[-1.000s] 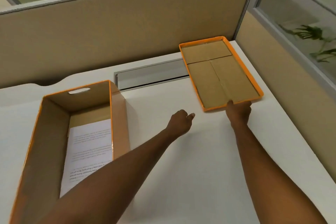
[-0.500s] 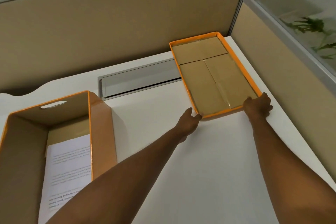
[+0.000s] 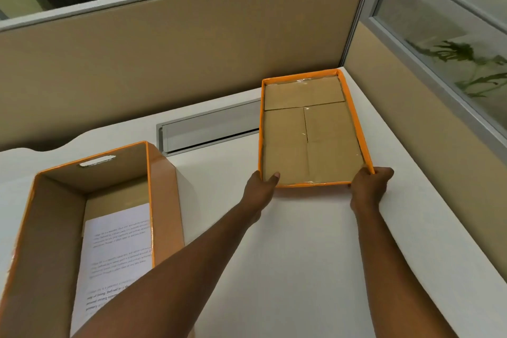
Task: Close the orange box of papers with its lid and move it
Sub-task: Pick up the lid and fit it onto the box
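- The flat orange cardboard lid with its brown inside facing up lies on the white bench, at the far right corner by the tan divider walls.
- Its long side runs away from the person. The short near edge is the one the hands are on.
- The left hand grips the near left corner of the lid. Its thumb hooks over the rim and rests inside.
- The right hand grips the near right corner. Its fingers wrap the rim from outside.
- Both hands are about as near to the lid as each other, one on each corner.
- The lid's near edge looks a little raised, but I cannot tell for sure if it is off the bench.
- The tall orange cardboard box with brown inside walls stands open at the near left, well apart from the lid.
- So the lid has to go left and toward the person to reach the box.
- The lid is upside down, so I think it must be flipped over first.
- The box's long side also runs away from the person, so the lid should need no turning to line up.
- Inside the box lie white sheets of printed paper, flat on the bottom. The lid holds nothing.
- A silver slot is set in the bench between the box and the lid.
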